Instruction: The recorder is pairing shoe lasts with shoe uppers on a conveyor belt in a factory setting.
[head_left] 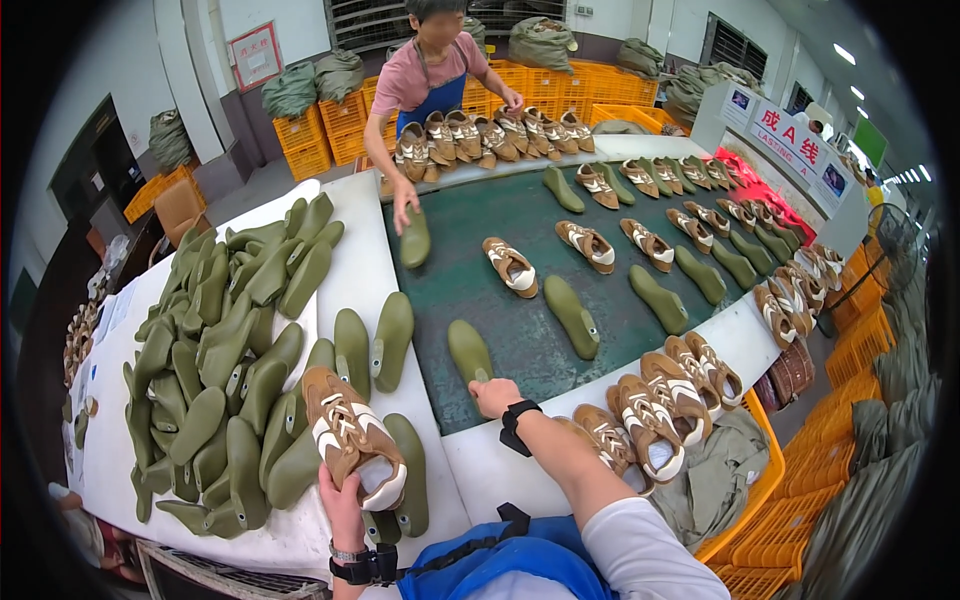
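My left hand (343, 505) is closed around the heel end of a brown sneaker upper (350, 425) with white stripes and laces, held over the white tabletop. My right hand (496, 397) grips the near end of a green shoe last (468, 348) lying on the dark green conveyor belt (470, 300). Beside the sneaker lie several more lasts, one (408, 470) just right of it and one (393, 340) beyond it. Left of it rises a large heap of green lasts (225, 350). On the belt, other sneakers (511, 266) and lasts (571, 316) stand in rows.
Across the belt a co-worker (430, 85) reaches one hand to a last (415, 238). Sneaker uppers line the far ledge (455, 140) and the near ledge (650, 410). An orange crate (765, 480) with green cloth stands at my right. A white sign board (780, 140) spans the belt's far right end.
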